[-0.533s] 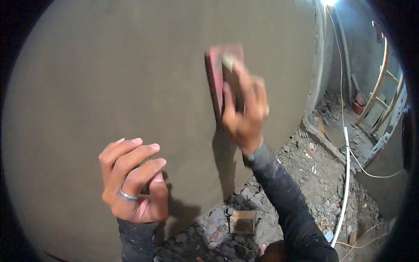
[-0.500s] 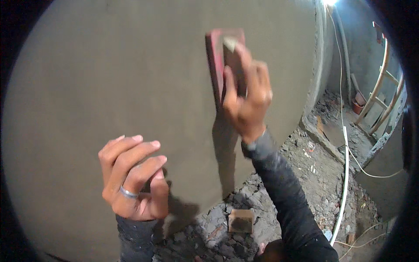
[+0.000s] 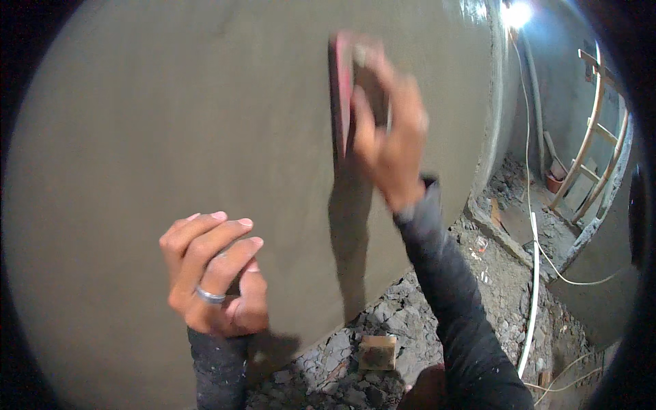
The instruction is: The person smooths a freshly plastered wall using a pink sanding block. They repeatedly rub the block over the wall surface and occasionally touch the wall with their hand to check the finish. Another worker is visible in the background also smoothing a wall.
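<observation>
While you are looking down through the head view, your right hand (image 3: 398, 140) is working just past twelve o'clock, clamping its fingers and thumb around the handle (image 3: 369, 99) of a pink plastering float (image 3: 344, 82). That float is standing lengthwise, its dark edge facing nine o'clock, and it is lying close along the grey plastered wall (image 3: 171, 137); motion blur is keeping me from telling whether its whole face is touching. Beneath it, a long shadow (image 3: 350, 246) is running down toward six o'clock.

Your left hand (image 3: 215, 277) is hovering at eight o'clock, well apart from the float, its fingers loosely curling toward the thumb and a silver-coloured ring (image 3: 210, 295) circling one finger; I cannot tell whether anything is resting inside that curl. Dark sleeves are covering both your forearms.

Between five and six o'clock, a tan block (image 3: 378, 352) is sitting on grey rubble (image 3: 410, 307). A white pipe (image 3: 531, 301) is lying at four o'clock, a reddish bucket (image 3: 553, 183) is standing near three, a ladder (image 3: 585, 140) is leaning between two and three, and a lamp (image 3: 516, 14) is glaring between one and two.
</observation>
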Tool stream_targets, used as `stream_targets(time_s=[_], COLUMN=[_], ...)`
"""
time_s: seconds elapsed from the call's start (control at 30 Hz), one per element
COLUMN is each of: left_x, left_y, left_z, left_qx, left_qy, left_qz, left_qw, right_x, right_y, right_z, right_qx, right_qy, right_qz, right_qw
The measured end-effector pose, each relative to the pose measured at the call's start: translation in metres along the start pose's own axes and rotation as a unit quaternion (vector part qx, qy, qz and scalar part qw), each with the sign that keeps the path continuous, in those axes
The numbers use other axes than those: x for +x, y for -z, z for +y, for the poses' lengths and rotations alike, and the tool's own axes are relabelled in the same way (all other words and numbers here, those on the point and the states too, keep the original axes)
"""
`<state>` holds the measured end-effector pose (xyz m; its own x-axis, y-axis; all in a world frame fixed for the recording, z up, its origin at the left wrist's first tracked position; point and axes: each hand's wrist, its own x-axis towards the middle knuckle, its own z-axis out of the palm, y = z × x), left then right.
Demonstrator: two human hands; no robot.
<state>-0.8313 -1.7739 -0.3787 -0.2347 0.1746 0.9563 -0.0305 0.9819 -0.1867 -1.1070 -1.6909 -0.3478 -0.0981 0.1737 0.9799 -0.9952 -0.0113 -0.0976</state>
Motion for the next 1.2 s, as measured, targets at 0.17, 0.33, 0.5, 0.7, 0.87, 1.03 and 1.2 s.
stream_targets(time_s=[0.17, 0.33, 0.5, 0.7, 0.87, 1.03, 1.2], left_x=[-0.003, -0.002, 0.002, -0.003, -0.001, -0.003, -0.009], left_y=[0.003, -0.003, 0.009, -0.003, 0.002, -0.014, 0.001], left_z=[0.001, 0.0, -0.01, -0.006, -0.016, -0.008, -0.02], left_qx=[-0.061, -0.056, -0.076, -0.091, -0.091, -0.121, -0.095], left_qy=[0.054, 0.022, 0.074, 0.049, 0.064, 0.038, 0.034], left_qz=[0.064, 0.013, 0.06, 0.036, 0.062, 0.05, 0.032], left_qw=[0.995, 0.998, 0.993, 0.994, 0.992, 0.991, 0.994], right_x=[-0.173, 0.038, -0.149, 0.012, -0.107, 0.028, -0.054], right_y=[0.035, -0.009, 0.014, -0.017, 0.007, 0.002, -0.01], right_z=[-0.021, -0.029, -0.053, -0.04, -0.069, -0.018, -0.043], right_qx=[0.03, -0.017, 0.033, 0.024, -0.002, -0.067, -0.033], right_qy=[0.002, -0.031, -0.001, -0.05, 0.013, 0.005, 0.006], right_qz=[-0.122, -0.027, -0.092, -0.029, -0.104, -0.03, -0.037], right_qw=[0.992, 0.999, 0.995, 0.998, 0.994, 0.997, 0.999])
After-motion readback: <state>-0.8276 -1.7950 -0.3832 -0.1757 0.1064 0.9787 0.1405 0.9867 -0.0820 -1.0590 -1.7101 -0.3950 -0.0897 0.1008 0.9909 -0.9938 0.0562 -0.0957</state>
